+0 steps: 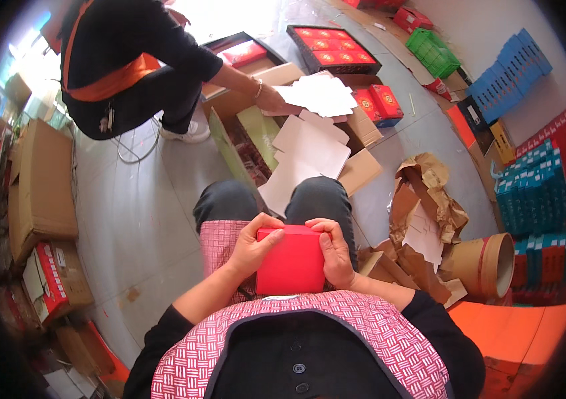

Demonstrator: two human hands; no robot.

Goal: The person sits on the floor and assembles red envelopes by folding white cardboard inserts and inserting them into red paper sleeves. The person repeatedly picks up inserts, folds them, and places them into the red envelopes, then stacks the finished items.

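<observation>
A plain red box (291,263) rests on my lap, held between both hands. My left hand (257,243) grips its far left corner, thumb lying over the edge. At the far right corner my right hand (334,249) closes round the side in the same way. The fingers' undersides are hidden. Beyond my knees lie white unfolded cardboard blanks (309,145), spread over an opened carton (233,136). A co-worker's hand (270,100) touches another pile of white blanks (323,95) farther off.
A black tray (334,67) of red boxes stands at the back. Right of me lie crumpled brown paper (430,193) and a cardboard tube (479,265), with teal stacks (532,189) beyond. Large cartons (43,186) line the left. The co-worker (133,73) bends over at the far left.
</observation>
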